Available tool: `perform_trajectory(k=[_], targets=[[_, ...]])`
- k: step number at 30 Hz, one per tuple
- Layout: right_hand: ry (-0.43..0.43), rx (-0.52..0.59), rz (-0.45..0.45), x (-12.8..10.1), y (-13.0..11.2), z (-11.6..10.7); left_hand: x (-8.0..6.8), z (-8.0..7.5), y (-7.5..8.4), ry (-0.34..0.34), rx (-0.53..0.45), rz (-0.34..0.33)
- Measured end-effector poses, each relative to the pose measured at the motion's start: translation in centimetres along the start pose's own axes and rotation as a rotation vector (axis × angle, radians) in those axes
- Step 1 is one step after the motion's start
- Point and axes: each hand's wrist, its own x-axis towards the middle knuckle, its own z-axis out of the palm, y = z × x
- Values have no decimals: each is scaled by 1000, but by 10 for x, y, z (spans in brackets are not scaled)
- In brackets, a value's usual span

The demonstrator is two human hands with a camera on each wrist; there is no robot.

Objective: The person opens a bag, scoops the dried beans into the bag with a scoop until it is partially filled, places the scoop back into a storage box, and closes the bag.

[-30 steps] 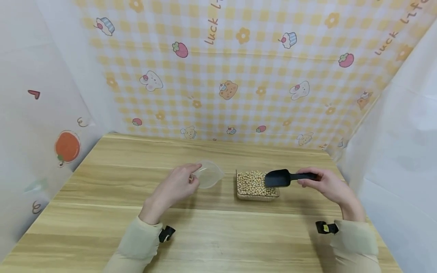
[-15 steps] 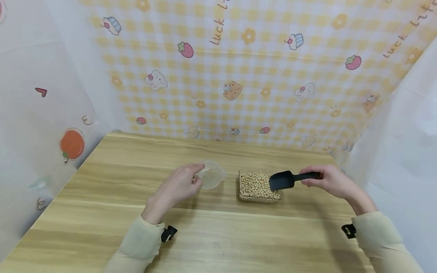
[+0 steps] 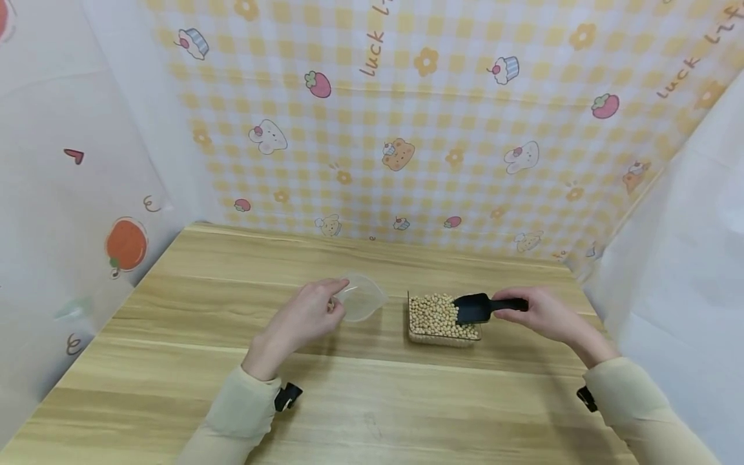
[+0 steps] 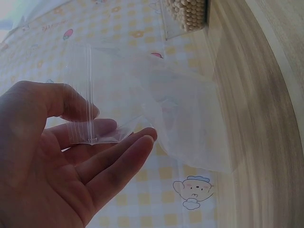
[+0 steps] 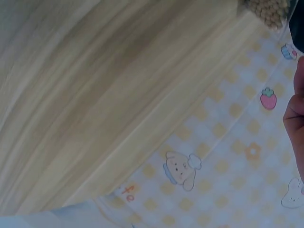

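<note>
My left hand (image 3: 298,315) pinches the zip edge of a clear plastic zip-lock bag (image 3: 363,300), which stands with its mouth spread. The left wrist view shows thumb and fingers around the zip strip of the bag (image 4: 118,90), whose inside holds nothing visible. On the right, my right hand (image 3: 540,313) grips the handle of a black scoop (image 3: 473,309). The scoop's front edge is down among pale round soybeans (image 3: 431,315) that fill a clear rectangular container (image 3: 442,340). In the right wrist view only a strip of the right hand (image 5: 295,114) shows at the edge.
A wood-grain table (image 3: 372,407) carries everything. Behind it hangs a yellow-checked cloth (image 3: 337,129) with cartoon prints. White sheets close off the left and right sides. The bean container stands just right of the bag.
Over the last half second, my right hand has brought the scoop left, its front edge now in the soybeans. My left hand and the bag stay put; the head view has shifted slightly.
</note>
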Motion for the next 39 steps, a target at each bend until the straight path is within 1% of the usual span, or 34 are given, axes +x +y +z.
perform_trajectory(k=[4,9,12,14,17,22,25,27,30,34,39], targets=[[6,19,-23,7,-1,11,0,0,0,-7,-12,-4],[31,41,-86,12,0,26,0,0,1,-15,-11,2],[45,74,-106,13,2,33,0,0,2,-14,-9,4],[53,114,-107,13,3,37,0,0,2,-9,-8,9],[62,172,-87,13,3,44,0,0,2,-6,-8,13],[78,230,-27,13,2,56,-1,0,2,-8,-13,14],[91,293,-2,13,3,62,-1,0,2,-6,-14,15],[96,355,17,13,2,65,-2,0,2,-3,-12,14],[98,414,65,10,1,69,-2,-1,2,-5,-16,15],[107,446,115,5,4,73,-2,0,2,-10,-23,16],[115,495,121,1,8,75,-2,0,1,-7,-17,13]])
